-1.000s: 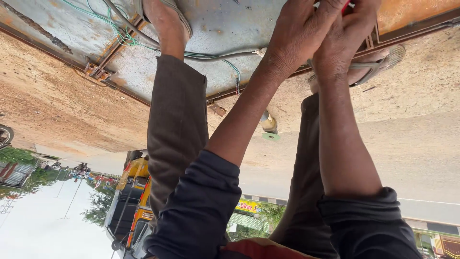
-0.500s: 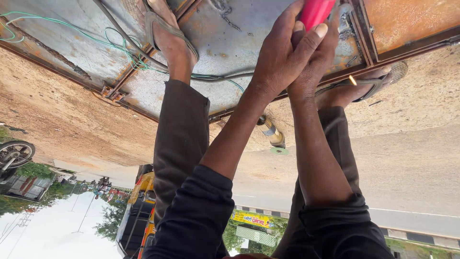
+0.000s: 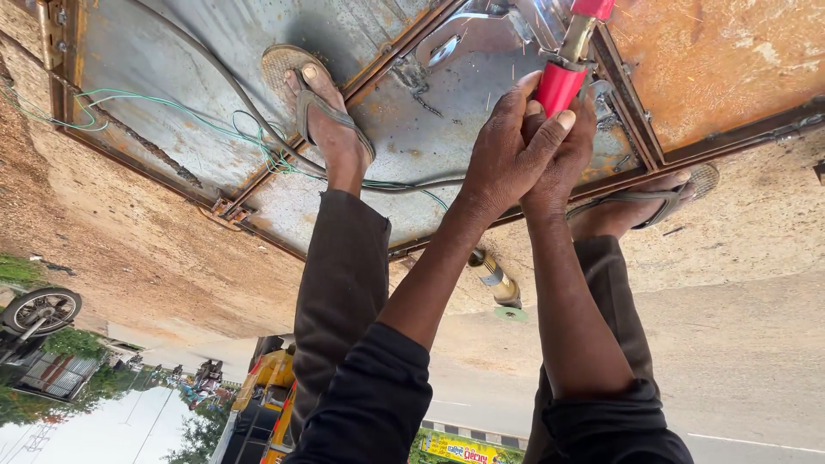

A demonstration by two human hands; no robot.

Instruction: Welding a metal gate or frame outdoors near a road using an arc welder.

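both hands on red tool handle

left hand point(image 3: 507, 159) and right hand point(image 3: 563, 163) were clenched together around the red handle point(image 3: 559, 86) of a tool, held upright over a rusty metal sheet point(image 3: 412, 129). a sandalled foot point(image 3: 322, 120) stood on the sheet, green wire point(image 3: 172, 116) trailing beside it.

Red tool handle point(image 3: 559, 88); rusty orange-brown metal panel point(image 3: 713, 60)
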